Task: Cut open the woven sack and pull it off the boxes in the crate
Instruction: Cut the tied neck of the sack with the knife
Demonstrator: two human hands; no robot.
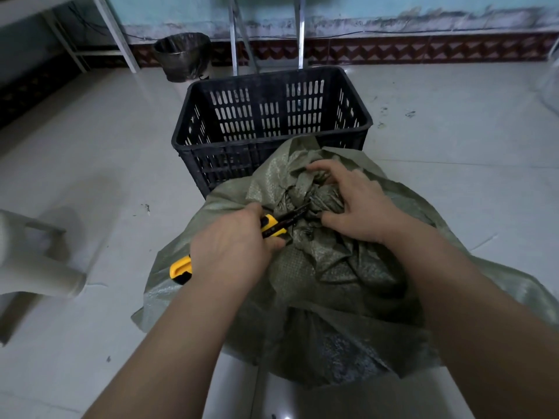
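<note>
A grey-green woven sack [348,276] sits bulging on the tiled floor in front of me, its top bunched into a knot. My left hand [233,249] grips a yellow and black utility knife [273,225], whose tip points into the bunched neck. My right hand [357,207] clutches the gathered sack fabric beside the knot. Just beyond the sack stands a black slotted plastic crate [272,116] that looks empty. No boxes are visible; what the sack holds is hidden.
A lined waste bin [183,55] stands by the far wall, beside white table legs [121,34] and metal legs [266,31]. A pale blurred object [33,258] lies at the left. Bare tiles spread around the sack and crate.
</note>
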